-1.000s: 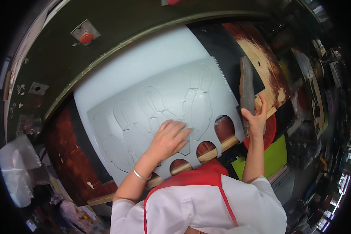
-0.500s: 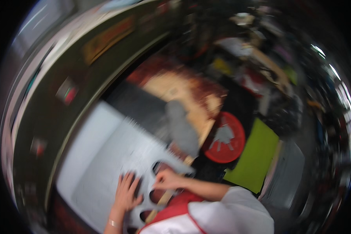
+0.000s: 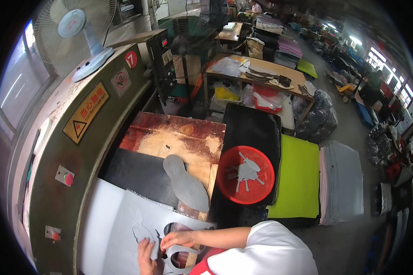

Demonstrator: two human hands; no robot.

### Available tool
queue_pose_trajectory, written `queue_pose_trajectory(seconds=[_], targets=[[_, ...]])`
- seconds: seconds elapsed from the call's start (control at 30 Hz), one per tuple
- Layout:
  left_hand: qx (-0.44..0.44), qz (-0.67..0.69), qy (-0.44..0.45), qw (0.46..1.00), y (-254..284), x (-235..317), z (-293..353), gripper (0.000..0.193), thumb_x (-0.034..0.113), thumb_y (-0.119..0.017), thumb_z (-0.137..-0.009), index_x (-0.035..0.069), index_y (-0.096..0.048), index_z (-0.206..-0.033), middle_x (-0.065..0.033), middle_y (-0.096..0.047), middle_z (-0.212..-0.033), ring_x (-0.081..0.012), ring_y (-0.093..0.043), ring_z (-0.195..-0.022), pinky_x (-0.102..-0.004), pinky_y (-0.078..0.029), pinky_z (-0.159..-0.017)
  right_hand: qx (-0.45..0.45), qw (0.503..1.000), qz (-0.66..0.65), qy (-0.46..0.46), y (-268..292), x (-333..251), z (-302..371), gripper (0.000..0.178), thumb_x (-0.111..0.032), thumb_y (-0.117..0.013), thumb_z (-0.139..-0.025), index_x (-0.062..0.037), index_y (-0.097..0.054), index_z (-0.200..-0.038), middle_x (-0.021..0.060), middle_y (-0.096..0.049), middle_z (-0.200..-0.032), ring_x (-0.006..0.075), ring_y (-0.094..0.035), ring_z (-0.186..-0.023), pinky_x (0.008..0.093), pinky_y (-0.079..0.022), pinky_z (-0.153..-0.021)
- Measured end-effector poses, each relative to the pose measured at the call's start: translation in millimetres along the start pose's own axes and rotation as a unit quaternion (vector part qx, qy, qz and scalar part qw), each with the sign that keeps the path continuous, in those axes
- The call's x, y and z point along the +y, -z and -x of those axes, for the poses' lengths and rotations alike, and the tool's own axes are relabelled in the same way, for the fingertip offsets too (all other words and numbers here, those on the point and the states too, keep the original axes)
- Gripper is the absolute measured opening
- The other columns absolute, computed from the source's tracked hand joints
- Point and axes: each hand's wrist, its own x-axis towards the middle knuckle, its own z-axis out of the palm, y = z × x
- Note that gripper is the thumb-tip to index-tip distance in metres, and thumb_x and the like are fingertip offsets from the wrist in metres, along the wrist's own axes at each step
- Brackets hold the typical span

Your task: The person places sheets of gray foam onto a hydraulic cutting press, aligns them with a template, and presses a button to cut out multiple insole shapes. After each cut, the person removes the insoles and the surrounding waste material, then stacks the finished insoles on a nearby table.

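Note:
A large light-grey sheet point(image 3: 110, 229) lies under my hands, with shoe-sole-sized holes along its right side. My left hand point(image 3: 146, 253) is at the lower part of the sheet, its fingers bent over a small grey cut piece point(image 3: 155, 245) that tilts up from the surface. Just beside it, my right hand point(image 3: 178, 239) reaches in from the right, fingertips pinched together near the edge of a hole; what they grip, if anything, is hidden. Beyond the sheet, a grey sole-shaped plate point(image 3: 186, 183) rests across a black mat and a worn wooden board.
A red bowl point(image 3: 225, 188) with thin grey cut pieces stands right of the board point(image 3: 142, 133). Yellow-green sheets point(image 3: 298, 178) and grey sheet stacks point(image 3: 344, 183) lie farther right. A green machine beam point(image 3: 96, 151) with red buttons runs along the left, carrying a fan point(image 3: 73, 25).
The view has swung and steadied from a blur. My left hand, spread flat on the sheet before, now has bent fingers at a cut piece. Both hands have come close together.

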Motion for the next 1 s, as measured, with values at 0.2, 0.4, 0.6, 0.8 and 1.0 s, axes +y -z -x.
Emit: queue_pose_trajectory(seconds=[0.2, 0.4, 0.6, 0.8, 1.0], targets=[[0.288, 0.318, 0.196, 0.882, 121, -26, 8, 0.037, 0.024, -0.048, -0.099, -0.004, -0.052, -0.124, -0.0137, -0.054, -0.127, -0.0205, -0.050, -0.117, -0.0330, -0.037, -0.101, 0.248, 0.769, 0.588, 0.024, -23, -22, 33, 0.026, -0.022, -0.068, -0.077, -0.0043, -0.061, -0.094, 0.0133, -0.059, -0.086, 0.0298, -0.059, -0.087, 0.0382, -0.048, -0.074], [0.435, 0.230, 0.183, 0.851, 263, -5, 24, 0.035, 0.019, -0.051, -0.097, -0.004, -0.053, -0.124, -0.0118, -0.059, -0.120, -0.0196, -0.058, -0.106, -0.0315, -0.046, -0.092, 0.167, 0.797, 0.574, 0.084, -68, -11, 18, 0.025, -0.019, -0.069, -0.077, -0.0027, -0.063, -0.095, 0.0169, -0.063, -0.089, 0.0333, -0.062, -0.083, 0.0407, -0.050, -0.073], [0.391, -0.150, 0.122, 0.900, 217, 33, 64, 0.042, -0.012, -0.047, -0.080, 0.001, -0.061, -0.117, -0.0079, -0.067, -0.103, -0.0149, -0.061, -0.089, -0.0268, -0.047, -0.082, 0.066, 0.912, 0.334, -0.228, -68, -8, -12, 0.044, -0.039, -0.057, -0.092, 0.0045, -0.059, -0.100, 0.0136, -0.063, -0.082, 0.0224, -0.067, -0.062, 0.0293, -0.053, -0.046], [0.175, -0.115, 0.049, 0.977, 17, 57, 85, 0.050, -0.009, -0.054, -0.066, 0.004, -0.062, -0.114, -0.0174, -0.059, -0.117, -0.0338, -0.055, -0.115, -0.0467, -0.043, -0.101, 0.058, 0.936, 0.100, -0.332, -50, -2, -38, 0.065, -0.060, -0.036, -0.094, 0.0028, -0.054, -0.087, 0.0127, -0.052, -0.089, 0.0275, -0.067, -0.060, 0.0321, -0.055, -0.045], [0.163, 0.007, 0.049, 0.985, -13, 47, 111, 0.063, -0.003, -0.066, -0.063, 0.000, -0.048, -0.124, -0.0161, -0.049, -0.133, -0.0366, -0.045, -0.126, -0.0512, -0.033, -0.109, 0.001, 0.941, -0.129, -0.314, -29, 2, -40, 0.069, -0.063, -0.025, -0.095, -0.0040, -0.047, -0.067, 0.0045, -0.047, -0.058, 0.0282, -0.065, -0.056, 0.0333, -0.055, -0.047]])
